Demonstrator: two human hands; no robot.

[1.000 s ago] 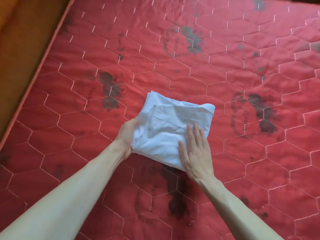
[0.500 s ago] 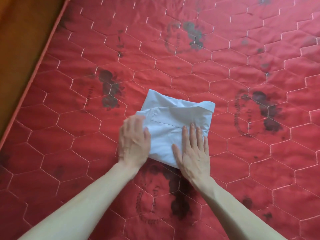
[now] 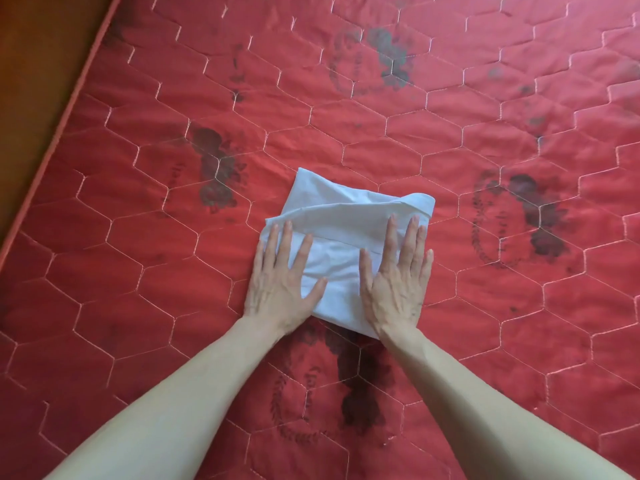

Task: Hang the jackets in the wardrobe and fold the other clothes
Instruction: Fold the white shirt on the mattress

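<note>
A folded white garment (image 3: 349, 233) is laid on a red quilted mattress (image 3: 450, 306), roughly at the middle of the view. The garment is folded into a compact, nearly square packet, with a loose fold of cloth running across its far part and a hemmed edge seen at its far right corner.

The left hand (image 3: 282, 282) is laid flat on the near left part of the garment, palm down. Its fingers (image 3: 285, 239) are held straight and slightly spread, pointing away from the person, and the thumb is stretched out toward the middle of the cloth. The heel of this hand is partly set on the mattress just beside the garment's left edge.

The right hand (image 3: 398, 289) is pressed flat on the near right part of the garment in the same way, with its fingers straight and a little fanned, and its thumb angled inward. Nothing is gripped or pinched by either hand; the cloth is only pressed down by open palms. A strip of white cloth is left showing between the two hands.

The mattress is stitched in a pale hexagon pattern and is printed with dark floral motifs (image 3: 218, 174). A brown wooden surface (image 3: 38, 64) is seen beyond the mattress's left edge.
</note>
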